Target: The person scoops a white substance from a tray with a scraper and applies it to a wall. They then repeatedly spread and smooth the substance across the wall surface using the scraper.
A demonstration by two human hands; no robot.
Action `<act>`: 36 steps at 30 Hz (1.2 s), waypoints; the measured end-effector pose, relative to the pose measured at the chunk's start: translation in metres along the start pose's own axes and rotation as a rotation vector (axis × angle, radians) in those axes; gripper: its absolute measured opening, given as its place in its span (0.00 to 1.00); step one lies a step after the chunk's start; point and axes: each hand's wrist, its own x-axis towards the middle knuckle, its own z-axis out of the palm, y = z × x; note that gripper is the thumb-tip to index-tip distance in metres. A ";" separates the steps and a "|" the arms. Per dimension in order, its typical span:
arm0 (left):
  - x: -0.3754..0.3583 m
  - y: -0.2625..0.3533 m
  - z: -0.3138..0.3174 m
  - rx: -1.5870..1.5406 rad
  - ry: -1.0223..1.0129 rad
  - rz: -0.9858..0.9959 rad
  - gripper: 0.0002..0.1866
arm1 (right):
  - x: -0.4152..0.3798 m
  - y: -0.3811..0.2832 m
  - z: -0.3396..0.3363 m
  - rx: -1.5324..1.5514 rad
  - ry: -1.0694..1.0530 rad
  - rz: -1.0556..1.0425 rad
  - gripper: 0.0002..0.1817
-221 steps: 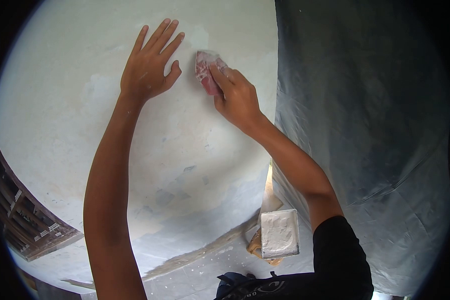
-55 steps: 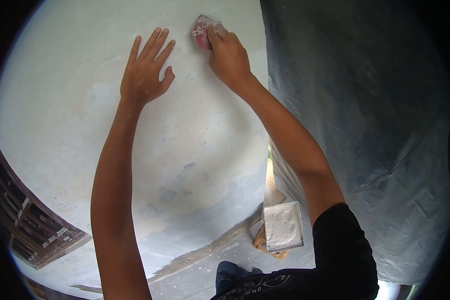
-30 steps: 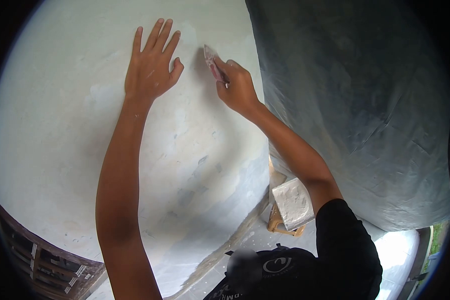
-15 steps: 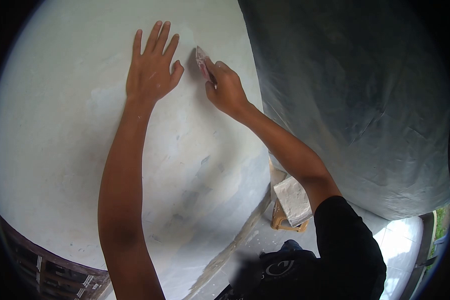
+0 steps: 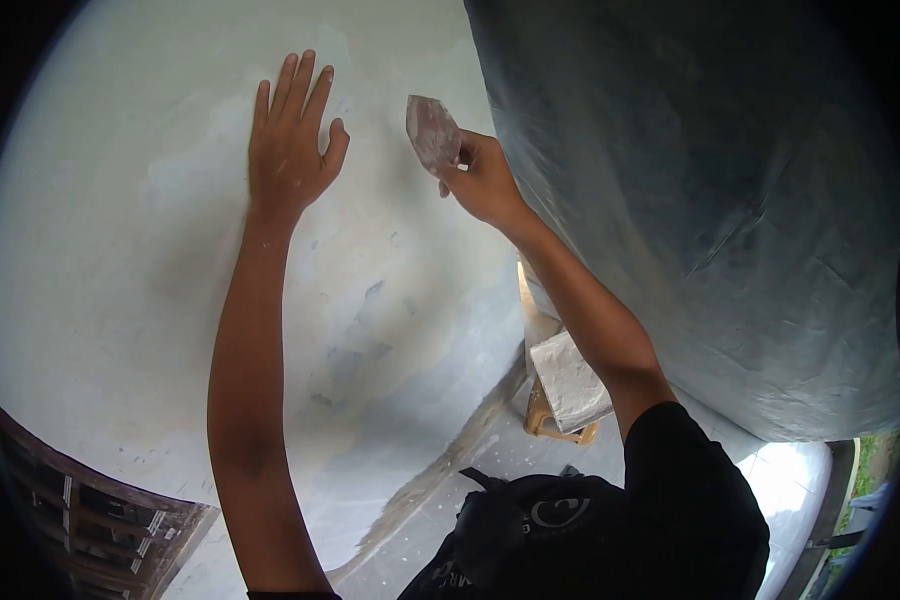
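My left hand [image 5: 292,165] lies flat against the pale wall [image 5: 370,240], fingers stretched upward and thumb out to the side. To its right, my right hand [image 5: 485,182] grips a putty knife [image 5: 434,138] with its fingers closed round the handle end. The blade is turned broad side to me and is smeared with whitish filler; its tip points up and left, close to the wall. Lighter patches and grey scuff marks show on the wall around and below both hands.
Dark plastic sheeting [image 5: 690,200] hangs along the wall's right edge. Below, a white-caked board [image 5: 572,385] rests on a yellowish stool [image 5: 550,425] on the tiled floor [image 5: 505,440]. A dark wooden lattice [image 5: 95,520] stands at lower left.
My right hand has moved slightly right and turned the putty knife, so its blade went from edge-on to broad side. My left hand sits a little further left and lower in view.
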 end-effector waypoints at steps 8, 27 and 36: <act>-0.051 0.159 0.055 -0.434 0.021 -0.327 0.31 | -0.083 0.063 -0.123 0.125 0.071 0.139 0.15; -0.176 0.426 0.162 -1.186 -0.485 -0.527 0.28 | -0.313 0.278 -0.224 -0.405 0.415 0.701 0.09; -0.303 0.469 0.195 -1.334 -0.895 -0.641 0.28 | -0.398 0.367 -0.137 -0.704 0.484 0.725 0.07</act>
